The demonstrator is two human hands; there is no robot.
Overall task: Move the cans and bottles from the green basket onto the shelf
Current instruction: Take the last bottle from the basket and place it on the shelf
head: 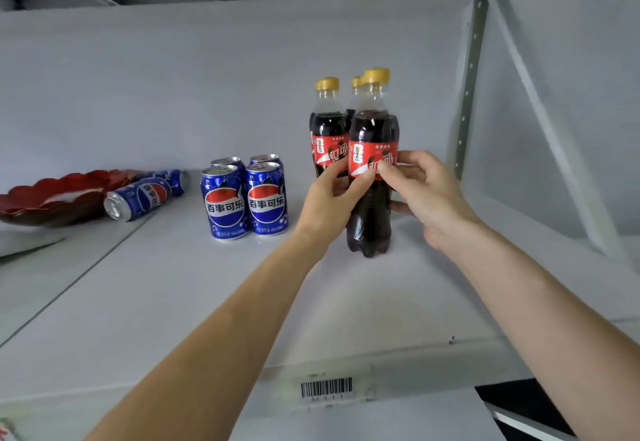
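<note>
Front bottle (372,177): upright on shelf (173,295), foremost of the cola bottles.
Left hand (332,198): fingers curled round bottle's left side.
Right hand (420,191): thumb and fingers gripping label, right side.
Upright cans (246,198): left of bottles, near.

shelf (145,302) | cans (244,198), cola bottles (372,163), red dish (52,198)
</note>
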